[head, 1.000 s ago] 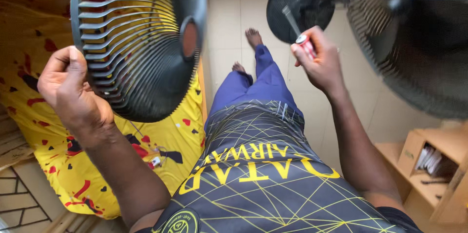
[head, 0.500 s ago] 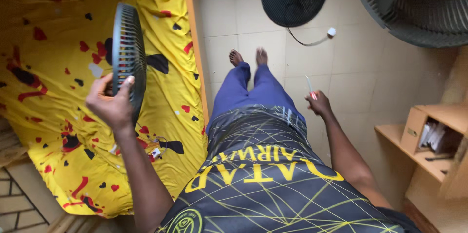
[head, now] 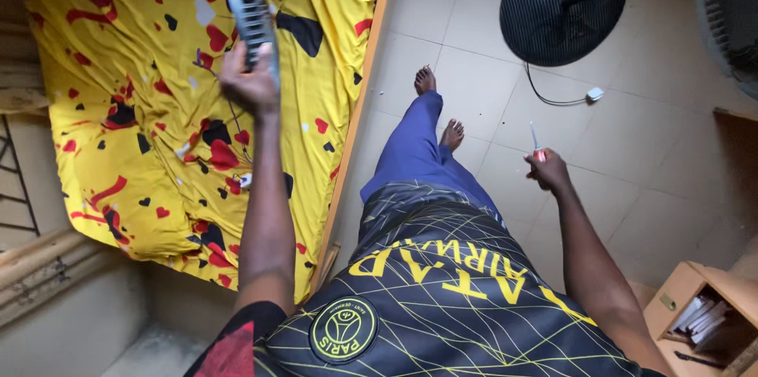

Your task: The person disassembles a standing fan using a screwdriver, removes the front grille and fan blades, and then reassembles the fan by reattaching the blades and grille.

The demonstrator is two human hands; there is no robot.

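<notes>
My left hand [head: 249, 81] grips a round grey fan grille [head: 246, 6], seen edge-on, held out over the bed with its yellow sheet [head: 158, 93] patterned in red and black. My right hand [head: 547, 169] is shut on a small screwdriver [head: 536, 144] with a red handle, its shaft pointing up, held low by my right side above the tiled floor. I stand barefoot beside the bed.
A standing fan's round black base [head: 562, 6] rests on the floor ahead, a white cord and plug [head: 592, 94] trailing from it. The fan's head [head: 730, 6] is at the upper right. A wooden shelf unit [head: 703, 310] with books stands at the lower right.
My left hand has swung the grille away from the fan and out over the bed, turning it edge-on. My right hand has dropped from the fan to my side with the screwdriver.
</notes>
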